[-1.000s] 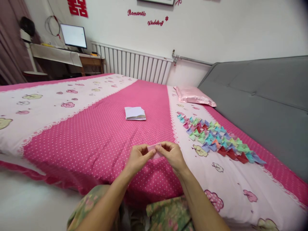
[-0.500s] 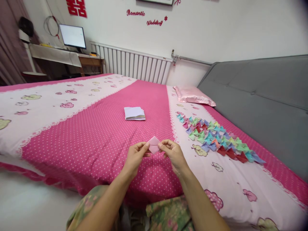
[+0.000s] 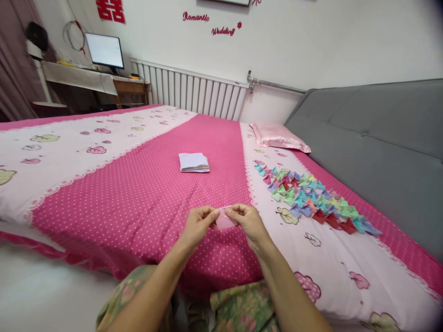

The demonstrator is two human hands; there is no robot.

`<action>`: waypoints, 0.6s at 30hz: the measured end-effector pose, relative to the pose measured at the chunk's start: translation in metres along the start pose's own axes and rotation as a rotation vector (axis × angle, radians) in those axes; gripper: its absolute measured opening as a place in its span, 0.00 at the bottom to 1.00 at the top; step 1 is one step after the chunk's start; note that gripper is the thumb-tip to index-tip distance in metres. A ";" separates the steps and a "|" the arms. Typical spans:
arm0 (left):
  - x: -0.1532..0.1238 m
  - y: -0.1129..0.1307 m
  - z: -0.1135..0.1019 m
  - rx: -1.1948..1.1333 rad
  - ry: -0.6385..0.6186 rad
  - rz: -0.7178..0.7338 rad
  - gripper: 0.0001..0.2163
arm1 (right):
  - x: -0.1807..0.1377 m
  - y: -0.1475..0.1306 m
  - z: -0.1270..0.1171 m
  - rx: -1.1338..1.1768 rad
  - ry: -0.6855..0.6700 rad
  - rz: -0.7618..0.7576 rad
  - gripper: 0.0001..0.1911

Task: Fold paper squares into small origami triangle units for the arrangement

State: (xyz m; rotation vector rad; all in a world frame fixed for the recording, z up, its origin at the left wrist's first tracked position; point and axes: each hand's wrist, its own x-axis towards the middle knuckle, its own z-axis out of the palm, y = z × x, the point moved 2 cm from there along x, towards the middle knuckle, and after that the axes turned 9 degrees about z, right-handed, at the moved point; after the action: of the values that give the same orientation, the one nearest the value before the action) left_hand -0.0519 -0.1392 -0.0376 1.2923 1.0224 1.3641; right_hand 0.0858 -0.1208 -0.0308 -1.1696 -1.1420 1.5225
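Observation:
A small folded piece of light pink paper (image 3: 225, 220) is held between my two hands, above the near part of the bed. My left hand (image 3: 200, 224) pinches its left side with thumb and fingers. On the right side, my right hand (image 3: 249, 222) grips the paper the same way, its thumb lying over the front. Beyond my hands, a stack of paper squares (image 3: 194, 162) with a pale lilac sheet on top lies on the pink dotted bedspread. Folded paper boats (image 3: 306, 196) in several colours stand in rows to the right.
The bed (image 3: 145, 198) fills most of the view. A pink pillow (image 3: 278, 137) lies at the far right, by the grey headboard (image 3: 370, 133). Behind the bed are a white radiator (image 3: 194, 90) and a desk with a monitor (image 3: 104, 50).
The pink paper has turned in my fingers, from a diamond with its point up to a shape with a straight upper edge. My hands have shifted slightly.

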 end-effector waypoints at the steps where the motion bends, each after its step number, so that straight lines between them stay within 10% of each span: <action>1: 0.000 0.000 0.000 -0.002 -0.006 0.002 0.12 | 0.000 0.000 0.000 0.017 0.003 0.014 0.12; 18: -0.003 0.000 0.003 -0.174 0.069 -0.063 0.19 | 0.002 0.000 0.000 0.123 -0.003 0.093 0.17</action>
State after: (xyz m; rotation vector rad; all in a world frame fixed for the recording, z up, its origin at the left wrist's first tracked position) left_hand -0.0492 -0.1417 -0.0382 1.0831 0.9603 1.4241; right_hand 0.0856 -0.1188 -0.0315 -1.1505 -0.9934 1.6413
